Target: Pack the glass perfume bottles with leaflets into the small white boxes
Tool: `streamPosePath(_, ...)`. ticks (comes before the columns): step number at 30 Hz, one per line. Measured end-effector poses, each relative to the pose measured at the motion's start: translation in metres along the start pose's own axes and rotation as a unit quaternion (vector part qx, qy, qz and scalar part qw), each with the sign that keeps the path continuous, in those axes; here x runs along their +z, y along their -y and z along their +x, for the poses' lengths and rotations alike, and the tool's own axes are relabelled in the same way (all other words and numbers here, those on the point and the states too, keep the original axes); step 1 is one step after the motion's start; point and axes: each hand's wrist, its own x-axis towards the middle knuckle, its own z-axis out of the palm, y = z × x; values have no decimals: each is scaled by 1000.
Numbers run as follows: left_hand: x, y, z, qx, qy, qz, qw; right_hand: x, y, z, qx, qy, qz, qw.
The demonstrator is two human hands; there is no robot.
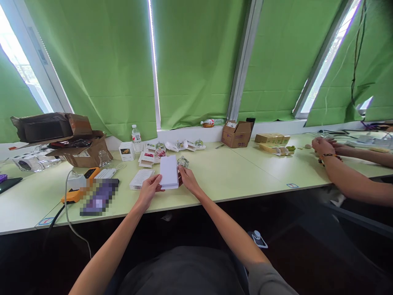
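A plain white box (169, 171) is held up above the near part of the table between both my hands. The fingers and thumb of my left hand (150, 187) close on its lower left corner. My right hand (188, 178) grips the right side, its fingertips partly hidden behind the box. Just beyond my right hand rests a small shiny, clear round thing (183, 161), its kind too small to tell. Left of the held box lies a white carton (141, 179) with printed text and a barcode. Behind are opened white boxes (146, 158) with coloured pictures.
At left are a pixelated dark flat thing (100, 197), an orange power strip (92, 176) and cardboard boxes (78, 153). A water bottle (136, 138) stands behind. Farther right are a brown carton (237, 134), yellow boxes (272, 139) and another person's hands (324, 146).
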Motion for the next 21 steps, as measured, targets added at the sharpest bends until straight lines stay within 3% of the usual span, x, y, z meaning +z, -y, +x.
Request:
streamPosePath(9, -2, -3, -1, 1, -12, -21, 1000, -2, -2, 1, -40, 23, 8, 999)
streamPosePath(21, -3, -2, -1, 10, -16, -42, 999, 0, 8, -12, -119, 144, -33, 982)
